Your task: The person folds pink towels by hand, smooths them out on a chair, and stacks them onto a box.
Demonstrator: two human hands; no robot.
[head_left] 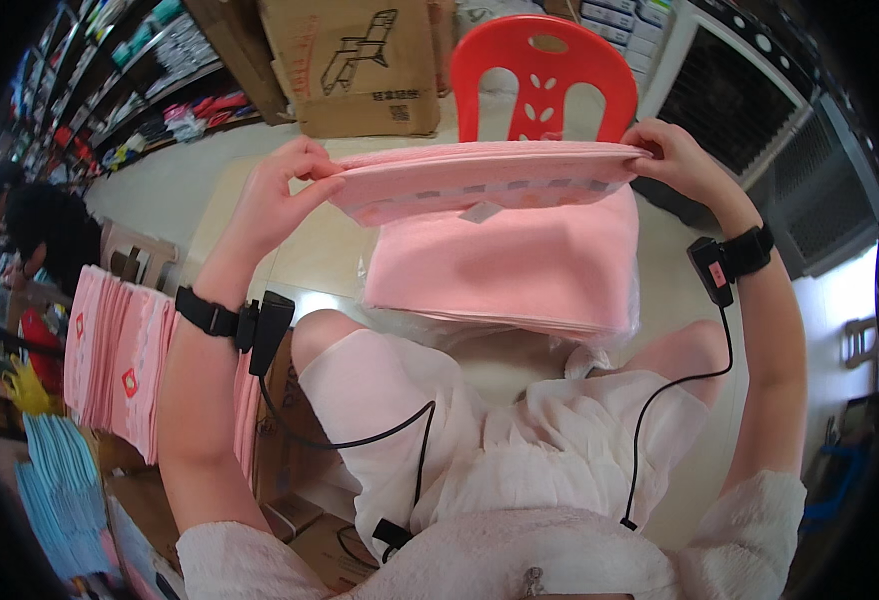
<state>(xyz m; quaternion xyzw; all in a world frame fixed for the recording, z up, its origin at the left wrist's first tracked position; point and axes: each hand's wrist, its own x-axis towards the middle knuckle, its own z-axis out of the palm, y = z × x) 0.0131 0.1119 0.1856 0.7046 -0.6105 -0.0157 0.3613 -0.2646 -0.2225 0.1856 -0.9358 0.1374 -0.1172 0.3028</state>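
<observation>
Stretched between my two hands is a folded pink towel [420, 187], with a row of pale and grey patches along its lower band. My left hand [285, 185] pinches its left corner, and my right hand [675, 165] pinches the right one. Beneath it, in front of my knees, a stack of pink towels [505, 265] lies in clear plastic wrap [632, 315]. A small white tag [480, 212] shows at the held towel's lower edge. What supports the stack is mostly hidden.
A red plastic chair [600, 75] stands beyond the stack. A cardboard box [305, 95] is behind it at left, an air cooler [725, 90] at right. More pink towels [120, 350] and blue towels [60, 490] are piled at my left. Another person [55, 230] is at far left.
</observation>
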